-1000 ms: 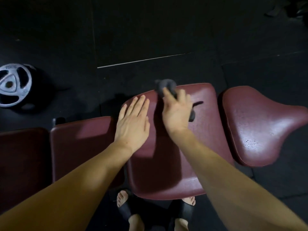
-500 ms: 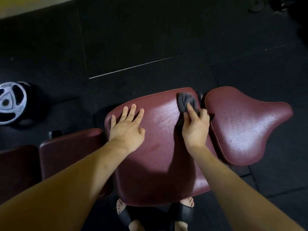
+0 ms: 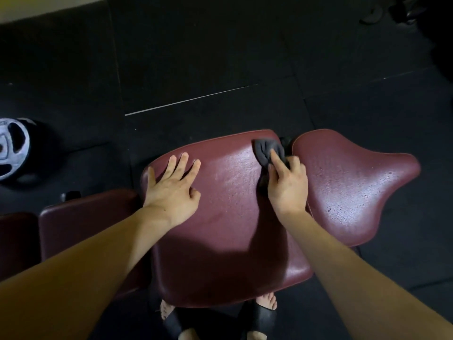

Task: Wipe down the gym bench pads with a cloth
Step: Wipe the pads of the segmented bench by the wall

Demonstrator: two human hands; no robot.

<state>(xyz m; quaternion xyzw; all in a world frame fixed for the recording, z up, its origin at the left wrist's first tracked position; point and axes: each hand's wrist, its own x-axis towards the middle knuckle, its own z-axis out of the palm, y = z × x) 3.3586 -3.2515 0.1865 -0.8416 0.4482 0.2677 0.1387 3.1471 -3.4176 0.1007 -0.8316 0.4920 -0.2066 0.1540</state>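
Note:
A dark red bench pad (image 3: 228,231) lies below me, its upper part shiny. My right hand (image 3: 288,185) presses a dark grey cloth (image 3: 266,150) onto the pad's far right corner, with the index finger stretched over the cloth. My left hand (image 3: 172,186) lies flat on the pad's far left part, fingers spread, holding nothing. A second red pad (image 3: 353,182), curved and speckled with droplets, sits just to the right. A third red pad (image 3: 88,224) adjoins on the left.
A silver weight plate (image 3: 12,148) lies on the black rubber floor (image 3: 220,57) at the far left. My feet in black sandals (image 3: 257,315) show under the pad's near edge. Dark gear sits at the top right corner.
My right hand has slid the cloth from the pad's far middle to its far right corner. The left hand has stayed flat on the pad's left part.

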